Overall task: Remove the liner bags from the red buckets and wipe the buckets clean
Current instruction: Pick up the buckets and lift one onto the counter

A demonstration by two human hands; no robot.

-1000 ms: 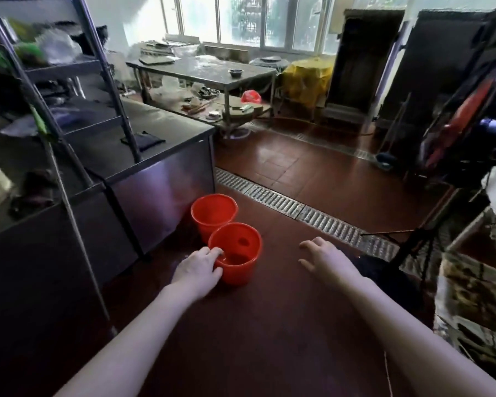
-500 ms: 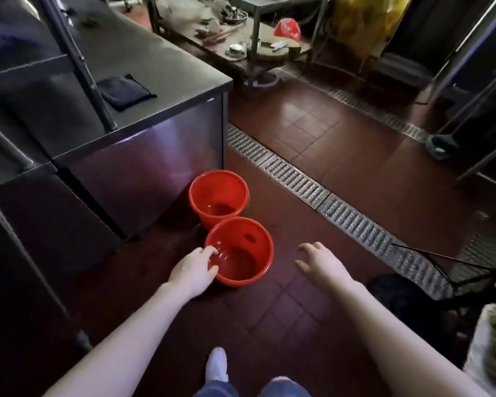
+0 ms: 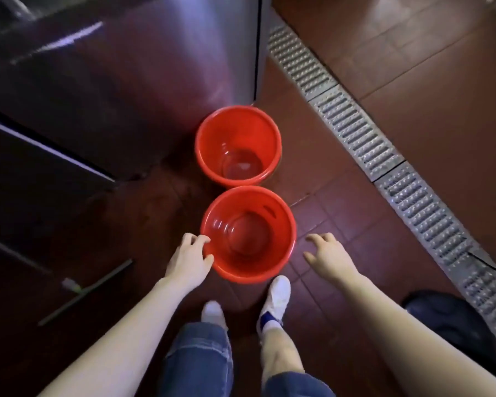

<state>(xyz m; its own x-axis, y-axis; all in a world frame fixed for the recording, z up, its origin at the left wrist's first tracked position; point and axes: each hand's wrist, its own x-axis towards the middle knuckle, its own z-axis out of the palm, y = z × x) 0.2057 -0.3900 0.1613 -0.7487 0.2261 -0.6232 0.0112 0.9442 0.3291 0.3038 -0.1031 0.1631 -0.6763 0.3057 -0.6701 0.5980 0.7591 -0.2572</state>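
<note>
Two red buckets stand on the brown tiled floor, one behind the other. The near bucket [image 3: 248,234] is right in front of my feet; the far bucket [image 3: 238,146] sits against the steel counter. Both look lined with a thin clear bag that glints inside. My left hand [image 3: 188,260] grips the near bucket's left rim, fingers over the edge and thumb below. My right hand [image 3: 328,255] hovers to the right of that bucket with fingers spread, holding nothing and apart from it.
A stainless steel counter [image 3: 155,67] fills the upper left. A metal drain grate [image 3: 384,156] runs diagonally across the floor on the right. A dark object [image 3: 447,319] lies at the lower right. A long bar [image 3: 86,293] lies on the floor at the left.
My head has tilted down, so the buckets now lie straight below me and my feet show. My left hand stays on the near bucket's rim; my right hand has come slightly closer.
</note>
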